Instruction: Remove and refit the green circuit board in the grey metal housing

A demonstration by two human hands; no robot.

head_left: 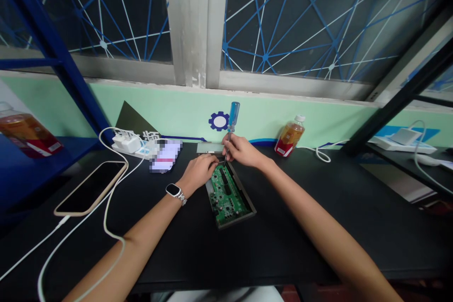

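Note:
A green circuit board lies in a shallow dark metal case on the desk. My right hand pinches the shaft of a screwdriver with a clear blue handle. It stands nearly upright, its tip down at the far end of the board; I cannot make out what it touches there. My left hand, with a watch on its wrist, rests at the far left edge of the case, fingers bent over it. Behind the case lies a flat grey panel, partly hidden by my hands.
White cables and a phone lie on the left, near a power strip with plugs and a blurred-out screen. A drink bottle stands at the back right, another bottle far left. Shelf frames flank the desk.

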